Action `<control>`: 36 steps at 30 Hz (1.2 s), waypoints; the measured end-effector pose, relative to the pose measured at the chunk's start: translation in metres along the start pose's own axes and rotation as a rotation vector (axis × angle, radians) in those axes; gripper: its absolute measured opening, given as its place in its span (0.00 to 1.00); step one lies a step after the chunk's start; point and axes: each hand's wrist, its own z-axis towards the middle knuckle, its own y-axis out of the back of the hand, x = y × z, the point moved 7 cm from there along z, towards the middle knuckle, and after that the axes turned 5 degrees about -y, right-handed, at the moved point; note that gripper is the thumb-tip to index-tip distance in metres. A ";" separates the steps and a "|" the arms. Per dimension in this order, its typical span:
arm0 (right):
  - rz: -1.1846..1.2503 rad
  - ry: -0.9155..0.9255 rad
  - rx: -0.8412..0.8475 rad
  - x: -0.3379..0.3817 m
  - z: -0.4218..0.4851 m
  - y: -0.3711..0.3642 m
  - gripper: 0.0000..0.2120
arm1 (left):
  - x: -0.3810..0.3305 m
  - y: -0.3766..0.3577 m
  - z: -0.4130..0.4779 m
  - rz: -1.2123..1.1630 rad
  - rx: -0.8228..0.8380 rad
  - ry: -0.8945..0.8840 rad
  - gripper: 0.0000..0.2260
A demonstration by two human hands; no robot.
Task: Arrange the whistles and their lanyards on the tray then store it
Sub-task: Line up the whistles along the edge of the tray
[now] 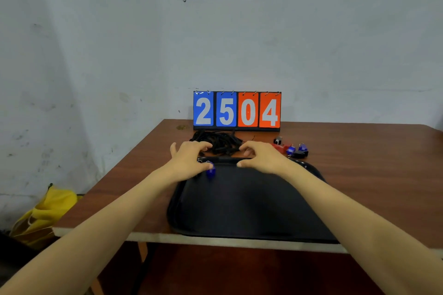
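tray: black tray (pixel 251 199) — smooth plastic, rounded rectangle, raised rim, at near edge of brown wood-grain desk (pixel 364 175)
lanyards: lanyards (pixel 219 142), thin black cords, one tangled pile just behind tray's far rim, count unreadable
whistles: one glossy blue whistle (pixel 210 171) on tray, far-left corner; loose whistles (pixel 291 149) on desk right of cords — about five, two blue, one red, two black, blurred
left hand: left hand (pixel 189 158) grip curled over pile, cannot tell if pinching
right hand: right hand (pixel 261 155) grip curled at pile's right edge, hold unclear
scoreboard: scoreboard (pixel 236 110), four flip cards, two blue, two orange
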 end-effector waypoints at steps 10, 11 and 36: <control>-0.023 -0.262 -0.230 -0.109 -0.015 0.090 0.16 | -0.111 -0.058 0.082 0.001 0.095 -0.174 0.20; -0.037 -0.277 -0.240 -0.118 -0.010 0.092 0.15 | -0.116 -0.067 0.094 0.023 0.101 -0.183 0.19; -0.418 -0.086 -0.282 -0.106 0.086 0.048 0.13 | -0.063 -0.092 0.147 0.101 0.048 -0.086 0.15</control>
